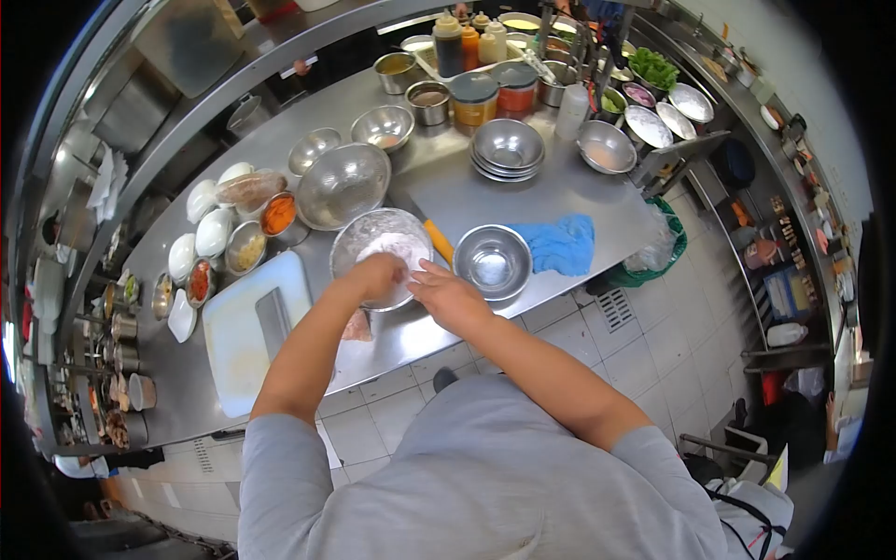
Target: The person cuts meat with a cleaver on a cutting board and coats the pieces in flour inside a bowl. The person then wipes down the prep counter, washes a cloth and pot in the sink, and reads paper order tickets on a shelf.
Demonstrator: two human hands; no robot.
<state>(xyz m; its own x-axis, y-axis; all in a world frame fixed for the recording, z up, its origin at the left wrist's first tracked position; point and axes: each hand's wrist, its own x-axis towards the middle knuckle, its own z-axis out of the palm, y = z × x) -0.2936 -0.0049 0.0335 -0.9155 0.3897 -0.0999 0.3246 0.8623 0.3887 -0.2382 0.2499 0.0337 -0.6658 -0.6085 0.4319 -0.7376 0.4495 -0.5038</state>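
One steel desk (597, 196) carries a metal bowl (357, 231) (round, no long axis) beneath both hands: the right hand (452, 297), fingers slightly spread, at its near-right rim; the left hand (378, 278), its grip too blurred to tell, nearer the white powder (397, 245).

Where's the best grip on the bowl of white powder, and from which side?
Probably take the bowl by its rim from the right, where the right hand is at the edge. Its round, open shape offers a lip to pinch; mind the nearby orange handle.
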